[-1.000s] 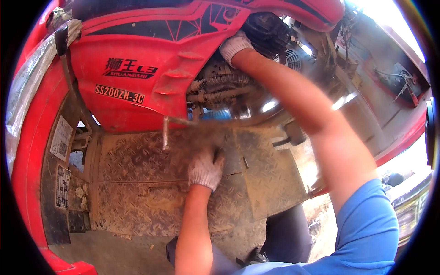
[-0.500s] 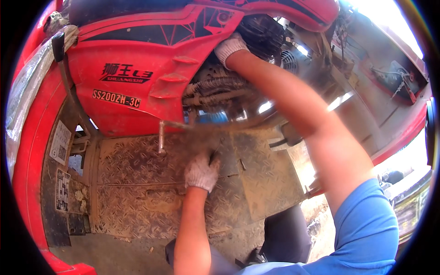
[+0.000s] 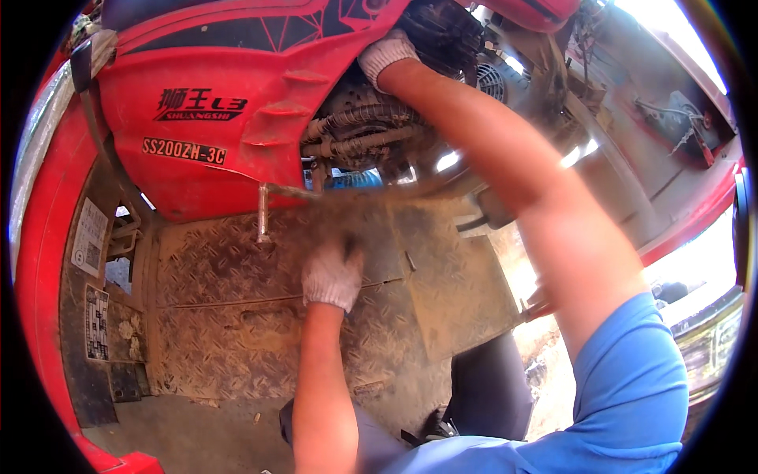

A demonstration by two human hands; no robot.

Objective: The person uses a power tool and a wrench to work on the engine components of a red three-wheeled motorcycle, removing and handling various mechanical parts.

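Note:
My left hand (image 3: 332, 275), in a whitish knitted glove, rests palm down on the dirty tread-plate footboard (image 3: 229, 332). Its thumb stands apart from the fingers, whose tips blur into a dark smudge; I see nothing held. My right hand (image 3: 386, 57), gloved the same way, reaches up behind the edge of a red body panel (image 3: 260, 118) beside the dark engine parts (image 3: 442, 43). The panel and engine bay hide its fingers, and whatever they touch is out of sight. Ribbed hoses (image 3: 367, 130) run below that wrist.
A metal pedal lever (image 3: 263, 215) stands up from the footboard near my left hand. On the left are a black-handled lever (image 3: 82, 67) and the vehicle's red side (image 3: 55, 205). A round grille (image 3: 490, 80) lies beyond my right forearm. My dark-trousered knee (image 3: 489, 387) is at the footboard's edge.
The whole view has shifted slightly, so the vehicle and both hands appear a little higher and further left. Neither hand has visibly moved against the vehicle.

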